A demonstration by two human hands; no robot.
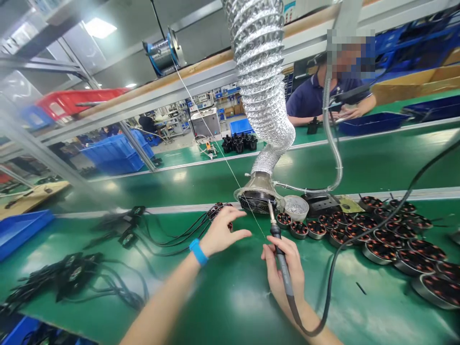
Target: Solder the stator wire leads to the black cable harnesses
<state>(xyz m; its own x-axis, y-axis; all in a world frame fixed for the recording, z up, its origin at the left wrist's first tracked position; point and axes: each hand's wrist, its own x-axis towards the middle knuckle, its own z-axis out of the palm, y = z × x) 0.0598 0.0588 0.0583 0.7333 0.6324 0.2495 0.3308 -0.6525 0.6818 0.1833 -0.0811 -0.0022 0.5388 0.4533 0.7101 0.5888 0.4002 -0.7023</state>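
Note:
My right hand (283, 268) is closed round a soldering iron (278, 244), its tip pointing up toward the fume extractor's mouth (257, 199). My left hand (223, 230), with a blue wristband, reaches toward a round motor stator with black leads (219, 208); its fingers are spread and seem to touch it. A thin solder wire (230, 165) runs down from a spool (163, 52) overhead to a spot between my hands.
Several round copper-wound stators (381, 237) lie in rows at the right. A small bowl (296, 206) sits by the silver extraction duct (262, 96). Wired parts (79, 278) lie at the left, beside blue bins (19, 227). A person (323, 96) works across the bench.

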